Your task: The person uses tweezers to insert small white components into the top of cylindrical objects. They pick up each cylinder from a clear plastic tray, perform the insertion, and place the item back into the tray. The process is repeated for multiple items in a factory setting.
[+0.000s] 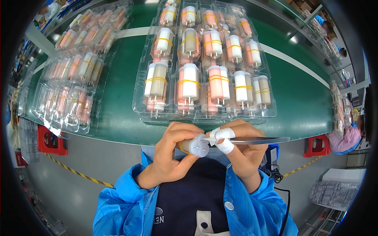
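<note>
My left hand (171,151) is closed around a banded bundle of small cylinders (199,146), with its translucent round ends turned toward my right hand. My right hand (242,147) has white tape wrapped on the thumb and a fingertip. Pinched in it is a long, thin, flat metal tool (260,140), perhaps tweezers, whose far end sticks out to the right. A pale pointed tip meets the bundle's end faces; the taped fingers partly hide it. Both hands are just off the near edge of the green table (118,94).
Ahead stand stacked clear plastic trays (139,104) of white, pink and grey cylinders bound with yellow bands. More filled trays (59,114) lie at the left. Red stools (53,141) are under the table's edge. A person in pink and blue (348,137) sits far right.
</note>
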`<state>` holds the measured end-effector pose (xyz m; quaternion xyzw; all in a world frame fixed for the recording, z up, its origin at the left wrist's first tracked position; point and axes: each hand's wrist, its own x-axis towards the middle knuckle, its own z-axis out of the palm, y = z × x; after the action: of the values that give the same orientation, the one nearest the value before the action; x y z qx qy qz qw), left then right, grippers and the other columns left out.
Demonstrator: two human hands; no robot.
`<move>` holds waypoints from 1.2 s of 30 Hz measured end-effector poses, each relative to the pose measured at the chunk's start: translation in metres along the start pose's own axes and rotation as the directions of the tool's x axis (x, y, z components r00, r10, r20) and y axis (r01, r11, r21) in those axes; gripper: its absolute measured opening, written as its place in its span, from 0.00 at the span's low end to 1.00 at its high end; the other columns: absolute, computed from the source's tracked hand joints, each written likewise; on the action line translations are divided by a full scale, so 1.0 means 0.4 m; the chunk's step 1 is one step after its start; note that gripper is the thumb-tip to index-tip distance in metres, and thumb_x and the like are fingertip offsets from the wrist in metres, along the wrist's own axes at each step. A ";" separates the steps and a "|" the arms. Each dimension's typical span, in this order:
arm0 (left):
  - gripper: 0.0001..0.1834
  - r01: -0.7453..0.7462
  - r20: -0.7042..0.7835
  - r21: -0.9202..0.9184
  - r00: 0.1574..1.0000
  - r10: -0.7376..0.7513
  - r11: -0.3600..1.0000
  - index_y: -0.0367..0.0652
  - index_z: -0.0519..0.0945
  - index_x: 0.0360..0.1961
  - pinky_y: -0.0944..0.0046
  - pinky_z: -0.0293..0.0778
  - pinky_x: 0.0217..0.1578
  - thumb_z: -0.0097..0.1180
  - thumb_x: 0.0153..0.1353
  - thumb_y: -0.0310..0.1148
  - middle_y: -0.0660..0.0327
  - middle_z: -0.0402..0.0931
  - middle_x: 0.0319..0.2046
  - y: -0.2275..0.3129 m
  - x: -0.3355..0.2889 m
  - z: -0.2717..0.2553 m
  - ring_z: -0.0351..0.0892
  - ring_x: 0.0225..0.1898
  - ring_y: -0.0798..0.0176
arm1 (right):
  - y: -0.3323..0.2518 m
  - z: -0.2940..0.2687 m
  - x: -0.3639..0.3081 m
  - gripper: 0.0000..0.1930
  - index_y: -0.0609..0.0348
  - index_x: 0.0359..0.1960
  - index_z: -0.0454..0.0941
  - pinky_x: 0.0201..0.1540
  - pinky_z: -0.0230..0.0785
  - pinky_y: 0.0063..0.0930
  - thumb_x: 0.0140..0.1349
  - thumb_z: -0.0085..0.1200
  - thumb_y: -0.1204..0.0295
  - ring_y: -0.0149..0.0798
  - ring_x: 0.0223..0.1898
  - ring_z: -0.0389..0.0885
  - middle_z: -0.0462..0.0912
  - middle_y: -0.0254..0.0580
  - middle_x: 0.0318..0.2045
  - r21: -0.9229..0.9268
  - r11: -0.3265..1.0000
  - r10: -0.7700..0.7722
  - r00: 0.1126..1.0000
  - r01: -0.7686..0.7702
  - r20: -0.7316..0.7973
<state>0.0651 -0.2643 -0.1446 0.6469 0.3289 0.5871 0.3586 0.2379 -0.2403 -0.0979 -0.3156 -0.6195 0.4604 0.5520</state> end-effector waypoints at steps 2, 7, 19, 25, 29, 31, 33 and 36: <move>0.23 -0.001 0.003 -0.005 1.000 0.001 1.000 0.37 0.70 0.45 0.60 0.70 0.43 0.61 0.45 0.18 0.48 0.76 0.42 -0.002 0.001 -0.001 0.75 0.41 0.55 | -0.001 -0.001 0.002 0.06 0.66 0.33 0.80 0.35 0.72 0.25 0.52 0.59 0.81 0.36 0.32 0.81 0.83 0.47 0.30 -0.004 1.000 -0.006 1.000 0.006 0.008; 0.23 0.005 -0.015 -0.012 1.000 -0.005 1.000 0.36 0.70 0.45 0.60 0.70 0.43 0.61 0.46 0.18 0.47 0.75 0.42 0.000 0.003 0.001 0.75 0.41 0.54 | -0.001 0.004 0.001 0.07 0.66 0.34 0.80 0.35 0.71 0.25 0.52 0.60 0.81 0.36 0.32 0.81 0.82 0.46 0.30 0.006 1.000 0.025 1.000 -0.025 -0.016; 0.24 0.017 -0.008 -0.014 1.000 -0.017 1.000 0.36 0.68 0.46 0.60 0.70 0.43 0.60 0.46 0.18 0.46 0.74 0.43 0.001 0.002 -0.004 0.75 0.42 0.54 | 0.001 0.014 0.000 0.07 0.65 0.34 0.80 0.36 0.70 0.25 0.53 0.60 0.81 0.34 0.33 0.79 0.82 0.44 0.31 0.032 0.998 0.055 0.998 -0.054 -0.042; 0.24 0.033 -0.013 -0.021 0.999 -0.033 0.999 0.36 0.69 0.46 0.59 0.70 0.43 0.60 0.45 0.17 0.46 0.74 0.43 0.003 0.000 -0.004 0.75 0.42 0.52 | 0.008 0.015 -0.003 0.07 0.66 0.34 0.80 0.37 0.70 0.25 0.53 0.60 0.81 0.34 0.34 0.79 0.81 0.45 0.32 0.047 0.997 0.057 0.997 -0.054 -0.050; 0.24 0.036 -0.016 -0.005 0.999 -0.036 0.999 0.36 0.69 0.46 0.59 0.70 0.43 0.60 0.45 0.17 0.46 0.75 0.43 0.003 0.000 -0.002 0.75 0.42 0.52 | 0.008 0.016 -0.004 0.07 0.66 0.34 0.80 0.36 0.71 0.25 0.53 0.60 0.81 0.35 0.34 0.79 0.82 0.45 0.32 0.059 0.996 0.076 0.995 -0.073 -0.060; 0.23 0.011 0.073 0.038 0.997 -0.014 0.999 0.35 0.65 0.47 0.60 0.71 0.46 0.58 0.49 0.17 0.44 0.70 0.45 0.000 0.000 -0.014 0.73 0.45 0.55 | 0.010 0.014 -0.006 0.07 0.66 0.34 0.80 0.36 0.71 0.25 0.53 0.60 0.81 0.35 0.34 0.80 0.82 0.45 0.32 0.042 0.997 0.062 0.997 -0.059 -0.056; 0.24 0.004 0.071 0.044 0.997 -0.007 0.999 0.35 0.65 0.47 0.60 0.71 0.45 0.58 0.49 0.17 0.44 0.70 0.45 -0.001 0.000 -0.013 0.73 0.44 0.55 | 0.009 0.014 -0.006 0.07 0.67 0.34 0.80 0.36 0.71 0.25 0.53 0.60 0.81 0.36 0.34 0.80 0.82 0.46 0.32 0.035 0.998 0.049 0.997 -0.047 -0.057; 0.25 -0.007 -0.013 0.046 1.000 0.008 0.999 0.37 0.69 0.47 0.59 0.70 0.42 0.61 0.45 0.18 0.47 0.74 0.43 -0.002 -0.001 -0.002 0.75 0.40 0.52 | 0.010 0.017 -0.005 0.07 0.67 0.34 0.80 0.36 0.71 0.26 0.53 0.60 0.81 0.36 0.34 0.80 0.82 0.46 0.31 0.040 0.999 0.036 0.997 -0.034 -0.062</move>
<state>0.0644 -0.2642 -0.1454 0.6522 0.3425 0.5851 0.3392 0.2312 -0.2422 -0.1020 -0.3301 -0.5872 0.4717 0.5689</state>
